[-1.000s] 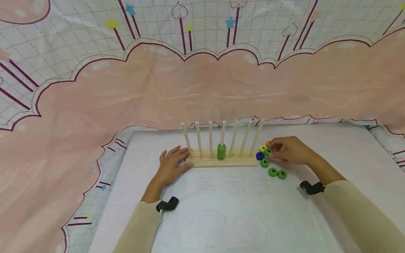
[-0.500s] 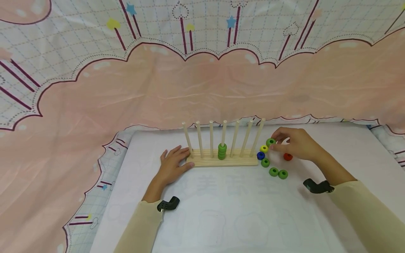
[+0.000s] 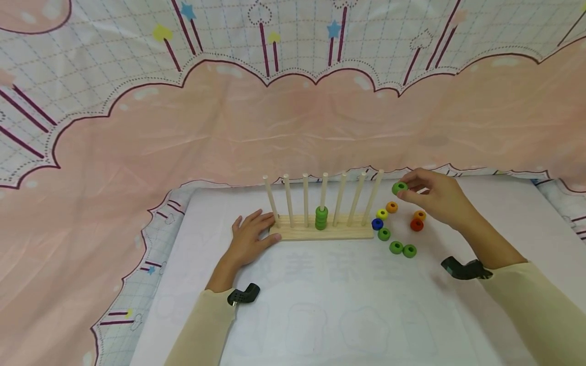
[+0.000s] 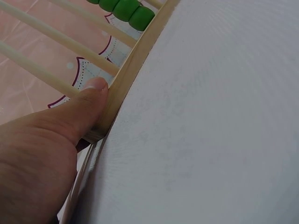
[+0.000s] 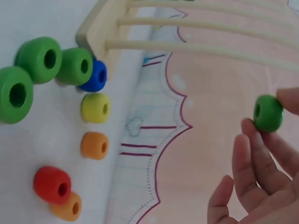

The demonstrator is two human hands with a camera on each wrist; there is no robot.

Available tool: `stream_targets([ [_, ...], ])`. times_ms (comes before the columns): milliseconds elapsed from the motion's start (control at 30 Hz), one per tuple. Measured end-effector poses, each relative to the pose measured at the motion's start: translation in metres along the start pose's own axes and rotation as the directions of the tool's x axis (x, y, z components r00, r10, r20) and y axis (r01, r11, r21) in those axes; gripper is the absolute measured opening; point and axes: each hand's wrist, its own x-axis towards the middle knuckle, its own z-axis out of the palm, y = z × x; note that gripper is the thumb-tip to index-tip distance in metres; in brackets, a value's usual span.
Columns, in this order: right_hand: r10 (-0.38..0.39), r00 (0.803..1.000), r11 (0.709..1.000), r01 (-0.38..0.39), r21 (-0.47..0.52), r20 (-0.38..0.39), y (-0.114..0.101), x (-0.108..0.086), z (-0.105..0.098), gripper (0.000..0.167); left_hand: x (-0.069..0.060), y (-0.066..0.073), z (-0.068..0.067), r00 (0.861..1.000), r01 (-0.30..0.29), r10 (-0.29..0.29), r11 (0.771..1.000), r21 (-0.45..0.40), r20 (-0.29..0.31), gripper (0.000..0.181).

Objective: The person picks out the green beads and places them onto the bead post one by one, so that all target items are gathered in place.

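A wooden peg stand [image 3: 297,233] with several upright rods stands on the white table, and several green beads [image 3: 321,218] are stacked on its middle rod. My left hand [image 3: 248,239] holds the stand's left end, thumb [image 4: 91,100] on the base near its front edge and the other fingers hidden in the left wrist view. In the air right of the stand, my right hand [image 3: 437,195] pinches a green bead [image 5: 268,113] between thumb and fingers. The bead's hole shows in both the head and right wrist views.
Loose beads lie right of the stand: blue [image 3: 377,224], yellow [image 3: 382,214], orange [image 3: 391,207], red [image 3: 416,224], a second orange bead [image 3: 419,215] behind the red, and 3 green ones, one being the front bead [image 3: 409,251]. A patterned curtain [image 3: 293,127] hangs behind the table.
My right hand has lifted the green bead out of the group, up and to the right. The orange and red beads it covered now show. My left hand has stayed put.
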Motion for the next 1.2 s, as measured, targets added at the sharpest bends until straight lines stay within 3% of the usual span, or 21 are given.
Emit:
stream_targets([
  [200, 0.058, 0.993, 0.995, -0.049, 0.089, -0.100, -0.011, -0.001, -0.004, 0.043, 0.000, -0.001, 0.001, 1.000, 0.001, -0.001, 1.000, 0.002, 0.003, 0.061],
  [533, -0.014, 0.962, 0.976, 0.072, 0.207, -0.272, -0.040, 0.000, -0.009, 0.028, 0.000, -0.001, 0.001, 1.000, 0.002, -0.002, 1.000, 0.002, 0.006, 0.061],
  [767, -0.115, 0.943, 0.947, 0.199, 0.254, -0.311, -0.064, 0.006, -0.007, 0.022, 0.000, -0.002, 0.001, 1.000, -0.002, 0.002, 1.000, 0.011, -0.002, 0.061],
  [1000, -0.171, 0.935, 0.950, 0.240, 0.201, -0.310, -0.085, 0.012, 0.002, 0.023, 0.000, -0.002, 0.001, 1.000, -0.003, 0.003, 1.000, -0.004, -0.003, 0.061],
  [1200, -0.231, 0.930, 0.932, 0.296, 0.209, -0.286, -0.099, 0.019, 0.012, 0.022, 0.001, -0.002, 0.001, 1.000, -0.007, 0.007, 1.000, -0.002, -0.006, 0.060],
])
